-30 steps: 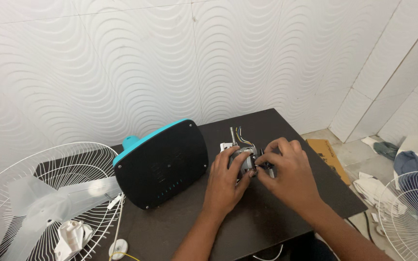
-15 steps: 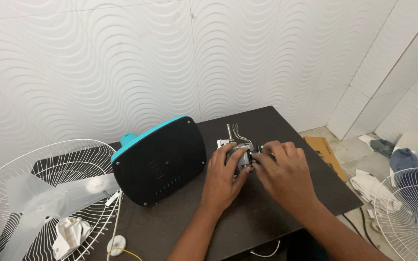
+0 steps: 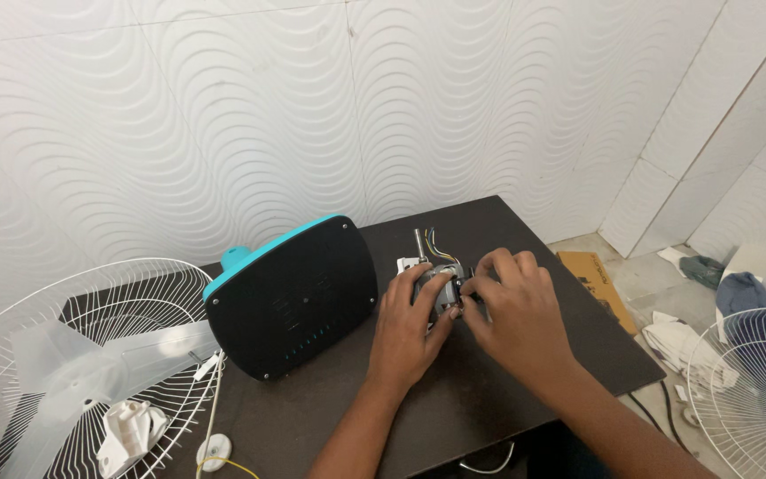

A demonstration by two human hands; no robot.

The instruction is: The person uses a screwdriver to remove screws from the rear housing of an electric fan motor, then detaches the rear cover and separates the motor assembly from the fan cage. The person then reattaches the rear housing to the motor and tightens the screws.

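Head view, person seated at a dark brown rectangular tabletop (image 3: 489, 399) set against a white wave-textured wall.

Work piece: a small grey metal fan motor (image 3: 437, 286) with a short upright shaft and a bundle of coloured wires rising from its back. It sits on the table near the far middle, just right of a black rounded-square fan housing with a teal rim (image 3: 293, 297), which stands tilted on its edge.

Left hand (image 3: 405, 333): fingers curled around the motor's near-left side, gripping it and holding it steady. Right hand (image 3: 511, 312): fingers closed narrow at the motor's right face, fingertips pinched on a small dark part there; what that part is cannot be told, it is too small and partly hidden.

Judged step: fine work at the motor body, one hand bracing while the other works a small fitting or fastener. The next move seems to call for a firm left-hand hold, so the motor does not twist, and small, precise finger motion from the right.

Surroundings: white wire fan guard with translucent blades (image 3: 73, 355) at the left, a crumpled white cloth (image 3: 126, 430) on it; a second white wire fan guard (image 3: 760, 390) on the floor at the right.
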